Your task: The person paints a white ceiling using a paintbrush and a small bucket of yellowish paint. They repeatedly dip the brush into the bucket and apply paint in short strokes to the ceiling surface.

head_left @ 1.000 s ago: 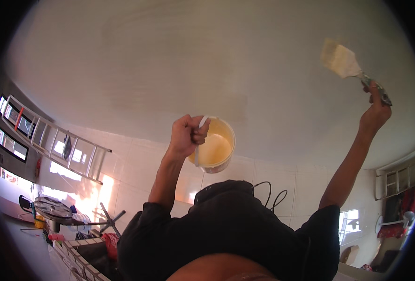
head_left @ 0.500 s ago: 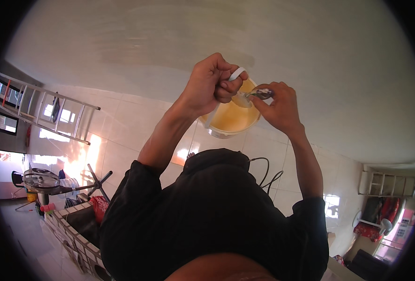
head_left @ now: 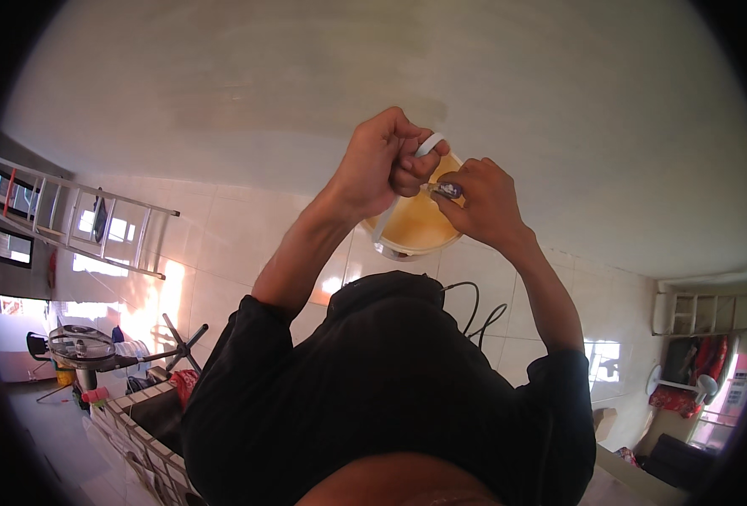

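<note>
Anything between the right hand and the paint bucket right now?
Nothing visible. The right hand is already at the rim of the yellowish bucket, holding a brush handle whose head is hidden. The left hand has its grip on the bucket's white handle. No other object sits between them.

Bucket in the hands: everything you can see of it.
The bucket is small and round, translucent yellowish plastic by its look, glowing amber with light through it, with a paler rim band. A white bail handle arches over its top. It is held up high, seen from beneath and tilted. The left hand is shut around the handle; the right hand is at its rim, holding a small metal piece. Contents cannot be seen.
</note>
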A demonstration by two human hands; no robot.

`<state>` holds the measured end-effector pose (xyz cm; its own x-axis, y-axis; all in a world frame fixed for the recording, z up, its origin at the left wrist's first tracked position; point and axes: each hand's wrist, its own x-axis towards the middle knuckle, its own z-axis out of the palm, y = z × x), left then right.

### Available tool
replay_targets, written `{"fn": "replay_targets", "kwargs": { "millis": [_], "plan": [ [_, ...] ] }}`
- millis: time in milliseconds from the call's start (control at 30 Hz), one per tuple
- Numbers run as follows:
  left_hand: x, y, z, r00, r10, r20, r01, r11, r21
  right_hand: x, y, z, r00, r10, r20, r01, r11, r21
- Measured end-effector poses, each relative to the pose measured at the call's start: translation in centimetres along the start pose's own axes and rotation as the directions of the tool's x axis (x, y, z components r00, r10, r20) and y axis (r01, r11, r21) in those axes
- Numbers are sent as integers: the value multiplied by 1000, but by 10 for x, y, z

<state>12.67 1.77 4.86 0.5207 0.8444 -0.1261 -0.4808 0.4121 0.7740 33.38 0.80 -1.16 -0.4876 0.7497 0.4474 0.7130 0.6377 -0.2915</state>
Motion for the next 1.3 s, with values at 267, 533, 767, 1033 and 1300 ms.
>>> {"fn": "replay_targets", "kwargs": {
  "millis": [267,533,767,1033,1300],
  "plan": [
    [-5,1,-12,998,-60,8,60,998,26,-8,-8,6,948,-137,-285,111,988,-107],
    [-3,-4,-21,997,-75,2,75,996,39,-17,-16,4,937,333,-105,-232,818,526],
    [-7,-5,-29,996,-79,28,77,995,57,-5,-24,11,932,362,-2,-289,749,597],
    [-7,-4,-33,995,-94,41,92,994,52,-1,-2,18,951,-94,-296,105,994,24],
    [5,-16,-39,993,-80,81,80,997,4,-23,-14,3,895,53,-444,5,992,128]
  ]
}}
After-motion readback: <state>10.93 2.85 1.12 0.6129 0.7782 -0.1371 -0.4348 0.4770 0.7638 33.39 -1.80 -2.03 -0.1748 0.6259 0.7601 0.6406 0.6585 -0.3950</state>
